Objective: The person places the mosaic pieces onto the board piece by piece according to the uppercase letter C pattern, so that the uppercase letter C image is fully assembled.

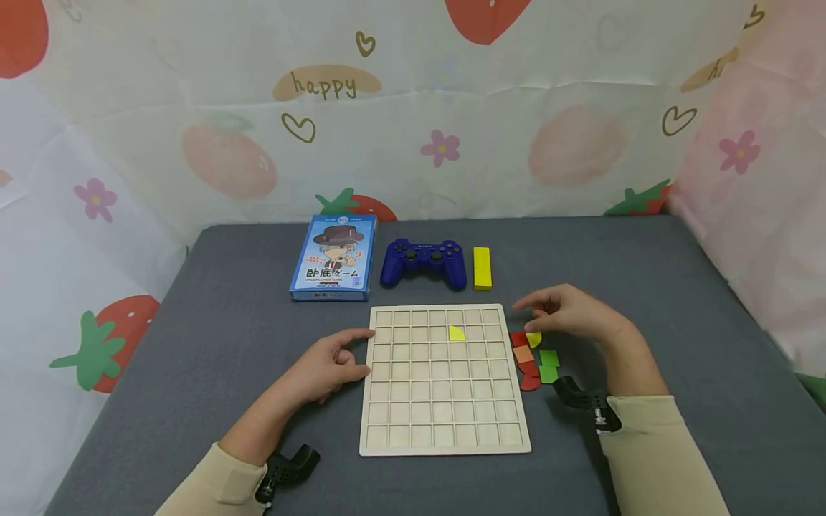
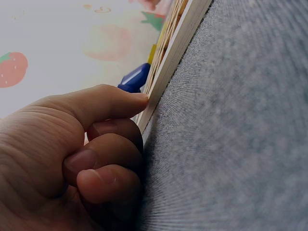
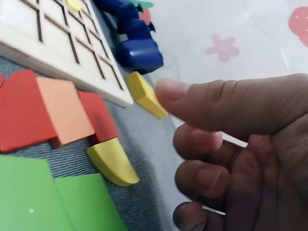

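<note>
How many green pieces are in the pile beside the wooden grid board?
2. Both flat green wooden pieces lie on the grey mat right of the wooden grid board: one farther from the person, one just nearer. Others may be hidden underneath.

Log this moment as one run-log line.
left hand: touches wooden grid board edge | right hand: empty, above coloured wooden pieces | board: one yellow piece

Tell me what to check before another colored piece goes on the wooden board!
1. Board held steady: ok, left hand touches the wooden board at its left edge.
2. Right hand free: ok, it hovers over the pieces and holds nothing.
3. Pieces within reach: ok, the pile of pieces lies beside the board's right edge.
4. Squares open: ok, only one yellow piece sits in the grid.
5. Which square comes next: cannot tell.
</note>
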Tool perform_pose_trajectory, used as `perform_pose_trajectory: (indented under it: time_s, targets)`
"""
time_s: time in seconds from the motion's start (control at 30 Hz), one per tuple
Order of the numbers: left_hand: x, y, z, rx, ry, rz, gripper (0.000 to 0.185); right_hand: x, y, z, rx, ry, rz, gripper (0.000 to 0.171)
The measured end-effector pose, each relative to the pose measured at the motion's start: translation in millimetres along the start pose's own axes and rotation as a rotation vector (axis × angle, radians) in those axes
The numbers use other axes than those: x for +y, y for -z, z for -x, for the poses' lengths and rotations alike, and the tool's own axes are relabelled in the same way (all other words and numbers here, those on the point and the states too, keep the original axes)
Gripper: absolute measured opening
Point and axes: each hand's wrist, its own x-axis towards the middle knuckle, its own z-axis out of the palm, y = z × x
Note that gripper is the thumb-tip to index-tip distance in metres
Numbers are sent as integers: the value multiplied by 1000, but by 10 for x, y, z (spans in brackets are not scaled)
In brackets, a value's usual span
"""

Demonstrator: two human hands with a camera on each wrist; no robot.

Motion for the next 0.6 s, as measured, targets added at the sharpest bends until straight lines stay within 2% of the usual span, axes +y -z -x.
perform_pose_trajectory:
  time_s: [0.23, 0.6]
  targets:
    - [2, -1, 0, -3, -1, 0, 65, 72, -50, -69, -95, -56, -9, 39]
    - [5, -1, -4, -7, 1, -1, 65, 59, -134, -117, -78, -103, 11, 35]
